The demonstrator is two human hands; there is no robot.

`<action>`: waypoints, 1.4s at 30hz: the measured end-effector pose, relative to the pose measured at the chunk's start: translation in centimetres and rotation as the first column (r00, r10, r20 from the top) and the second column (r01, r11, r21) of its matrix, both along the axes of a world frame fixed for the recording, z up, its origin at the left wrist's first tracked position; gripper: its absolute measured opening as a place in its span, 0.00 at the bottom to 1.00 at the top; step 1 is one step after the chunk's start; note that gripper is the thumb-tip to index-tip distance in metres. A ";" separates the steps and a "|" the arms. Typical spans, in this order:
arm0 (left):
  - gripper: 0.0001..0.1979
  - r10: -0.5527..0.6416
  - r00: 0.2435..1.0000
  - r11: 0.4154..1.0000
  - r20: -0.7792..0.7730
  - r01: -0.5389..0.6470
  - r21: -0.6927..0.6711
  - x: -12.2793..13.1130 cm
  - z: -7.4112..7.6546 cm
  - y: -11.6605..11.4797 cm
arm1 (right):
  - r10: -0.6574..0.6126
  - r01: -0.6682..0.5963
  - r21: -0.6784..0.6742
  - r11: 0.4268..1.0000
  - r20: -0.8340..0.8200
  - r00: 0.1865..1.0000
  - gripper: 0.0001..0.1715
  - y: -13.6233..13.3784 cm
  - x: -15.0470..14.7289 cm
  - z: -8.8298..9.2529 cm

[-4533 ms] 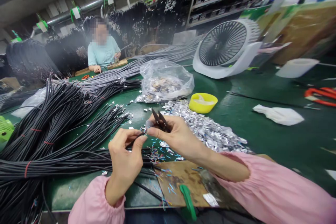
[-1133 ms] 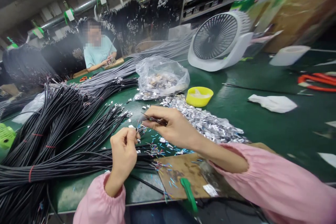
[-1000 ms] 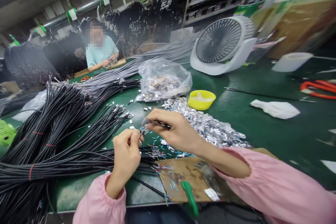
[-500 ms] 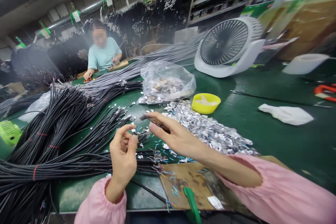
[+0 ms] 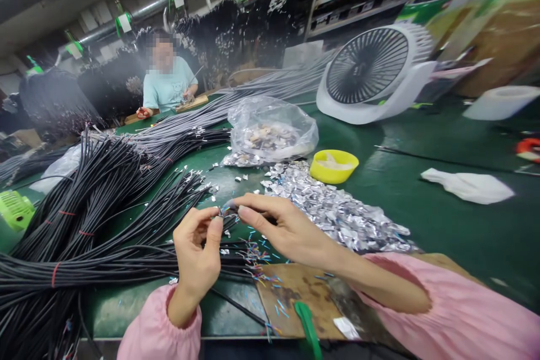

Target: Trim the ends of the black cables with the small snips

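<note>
My left hand (image 5: 196,247) is closed in a pinch around the end of a cable, whose thin coloured wires (image 5: 225,210) stick out past my thumb and forefinger. From the right, my right hand (image 5: 287,228) meets them, its thumb and forefinger closed at the wire tips. Something dark grey shows at the right forefinger's tip; what it is I cannot make out. Beneath both hands lies a bundle of black cables (image 5: 169,261) with stripped, coloured ends. Silvery foil scraps (image 5: 337,208) are heaped just beyond my right hand.
Behind the foil stand a yellow dish (image 5: 334,167), a clear plastic bag of scraps (image 5: 274,129) and a white fan (image 5: 371,76). A brown board (image 5: 295,292) and a green handle (image 5: 307,326) are at the near edge. Across the table sits a co-worker (image 5: 166,84).
My right hand has come down to the left hand, and its fingertips have closed at the wires. The left hand has barely moved. The co-worker's hand on the left has lifted slightly.
</note>
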State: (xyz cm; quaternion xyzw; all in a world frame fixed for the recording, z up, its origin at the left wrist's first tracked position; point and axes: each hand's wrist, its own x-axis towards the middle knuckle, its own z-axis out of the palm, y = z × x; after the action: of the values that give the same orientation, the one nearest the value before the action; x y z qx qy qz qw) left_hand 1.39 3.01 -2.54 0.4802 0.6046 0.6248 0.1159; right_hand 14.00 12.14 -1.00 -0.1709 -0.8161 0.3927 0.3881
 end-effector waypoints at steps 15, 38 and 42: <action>0.08 -0.007 1.000 1.000 -0.022 0.007 -0.010 0.4 0.1 0.0 | -0.016 0.016 0.021 1.000 -0.018 1.000 0.17 -0.1 0.0 0.1; 0.06 0.232 0.924 0.973 -0.304 -0.219 0.077 0.9 -0.3 0.1 | -0.069 0.068 -0.027 0.997 -0.034 0.997 0.16 -0.4 0.0 -0.1; 0.06 0.221 0.928 0.975 -0.300 -0.208 0.077 0.9 -0.3 0.1 | -0.076 0.075 -0.017 0.997 -0.052 0.996 0.14 -0.4 -0.1 -0.1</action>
State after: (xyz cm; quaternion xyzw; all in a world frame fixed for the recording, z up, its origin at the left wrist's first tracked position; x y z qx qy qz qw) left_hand 2.28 3.11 -2.81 0.5048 0.6502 0.5648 -0.0589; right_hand 13.95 11.77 -1.11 -0.1941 -0.7957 0.3880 0.4227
